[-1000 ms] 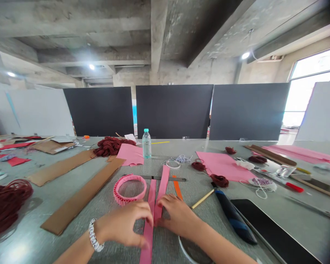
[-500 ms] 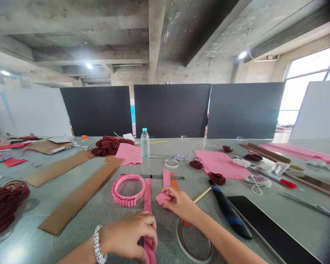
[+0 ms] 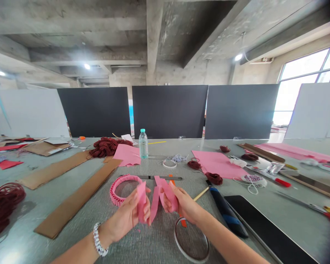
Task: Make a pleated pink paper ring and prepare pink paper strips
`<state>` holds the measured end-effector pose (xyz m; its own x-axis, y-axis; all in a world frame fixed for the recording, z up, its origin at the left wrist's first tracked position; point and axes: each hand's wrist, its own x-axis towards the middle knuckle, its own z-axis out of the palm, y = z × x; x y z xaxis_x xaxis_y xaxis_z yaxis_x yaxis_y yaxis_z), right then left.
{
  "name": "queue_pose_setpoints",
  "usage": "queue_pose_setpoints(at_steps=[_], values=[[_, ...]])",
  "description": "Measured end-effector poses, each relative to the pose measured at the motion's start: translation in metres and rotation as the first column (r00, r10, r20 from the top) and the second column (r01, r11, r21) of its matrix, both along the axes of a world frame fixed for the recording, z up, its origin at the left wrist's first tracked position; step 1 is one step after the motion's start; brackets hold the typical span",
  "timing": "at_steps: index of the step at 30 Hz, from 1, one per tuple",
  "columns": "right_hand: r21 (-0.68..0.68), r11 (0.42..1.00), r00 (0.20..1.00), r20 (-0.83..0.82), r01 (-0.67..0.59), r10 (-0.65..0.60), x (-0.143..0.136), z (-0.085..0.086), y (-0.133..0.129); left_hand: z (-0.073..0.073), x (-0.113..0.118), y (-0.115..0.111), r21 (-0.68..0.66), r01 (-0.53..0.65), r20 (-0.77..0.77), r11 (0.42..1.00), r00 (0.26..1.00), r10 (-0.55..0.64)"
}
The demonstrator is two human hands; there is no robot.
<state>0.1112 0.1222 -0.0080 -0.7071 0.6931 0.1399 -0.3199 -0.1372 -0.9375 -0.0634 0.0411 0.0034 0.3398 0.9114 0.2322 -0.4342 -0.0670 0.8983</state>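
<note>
My left hand [image 3: 132,211], with a white beaded bracelet at the wrist, is closed on a pink strip [image 3: 141,205] that looks like paper or felt. Close on its right, my right hand [image 3: 178,200] pinches a pink strip too, folded over the fingers. Between the hands a length of pink hangs down; whether both hands hold one strip I cannot tell. Left of them lies a pleated pink ring [image 3: 117,200]. Behind the hands is a grey metal ruler [image 3: 176,178], and an orange strip [image 3: 183,222] shows partly under my right hand. A roll of tape [image 3: 192,256] lies below my right forearm.
A blue-black cutter [image 3: 228,212] and a dark tablet-like slab [image 3: 264,223] lie at right. Cardboard strips [image 3: 77,200] and dark red yarn [image 3: 2,209] cover the left. A water bottle [image 3: 143,145] stands behind, with pink sheets [image 3: 218,164] and scissors [image 3: 305,201] further right.
Both hands have come up off the table and nearer each other, lifting the pink strips that lay flat. My left hand has moved away from the table's near edge.
</note>
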Motion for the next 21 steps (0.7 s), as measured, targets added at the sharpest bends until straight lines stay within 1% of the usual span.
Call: queue_pose_setpoints(at_steps=[1,3,6,9,11,12,14,16,18,19,20,21], values=[[-0.017,1.0,0.999,-0.036,-0.026,0.025,0.0,0.001,-0.001,0.001,-0.001,0.001,-0.038,0.031,0.076,0.999,0.997,-0.028],[-0.029,0.997,0.994,-0.091,-0.067,0.064,0.0,0.003,-0.004,0.005,-0.001,0.001,-0.096,0.054,0.135,0.994,0.99,-0.041],[0.006,0.998,0.994,-0.081,-0.07,0.07,-0.001,0.004,-0.007,0.009,0.001,0.0,-0.159,-0.01,0.093,0.987,0.995,0.025],[0.067,0.998,1.0,0.007,-0.017,0.016,-0.001,0.005,-0.008,0.011,0.004,0.001,-0.186,-0.102,0.03,0.977,0.994,0.109],[0.129,0.991,0.998,0.056,0.028,-0.036,-0.002,0.01,-0.009,0.014,0.004,0.003,-0.164,-0.167,-0.018,0.972,0.986,0.166],[0.17,0.984,0.995,0.075,0.049,-0.063,-0.002,0.015,-0.01,0.017,0.004,0.004,-0.139,-0.189,-0.045,0.972,0.982,0.184],[0.275,0.958,0.988,0.104,0.08,-0.112,0.0,0.032,-0.014,0.026,0.004,0.008,-0.075,-0.21,-0.114,0.975,0.973,0.201],[0.389,0.917,0.98,0.129,0.087,-0.148,0.002,0.053,-0.019,0.042,0.004,0.01,0.011,-0.225,-0.217,0.974,0.951,0.222],[0.484,0.87,0.973,0.14,0.094,-0.184,0.004,0.076,-0.024,0.062,0.007,0.011,0.133,-0.254,-0.361,0.958,0.888,0.286],[0.515,0.848,0.966,0.125,0.13,-0.224,0.004,0.086,-0.026,0.072,0.009,0.011,0.216,-0.258,-0.414,0.942,0.85,0.328],[0.529,0.831,0.957,0.113,0.171,-0.269,0.005,0.096,-0.028,0.082,0.013,0.011,0.305,-0.247,-0.451,0.92,0.813,0.368],[0.532,0.82,0.943,0.11,0.21,-0.313,0.004,0.103,-0.029,0.092,0.017,0.012,0.41,-0.227,-0.469,0.883,0.778,0.418]])
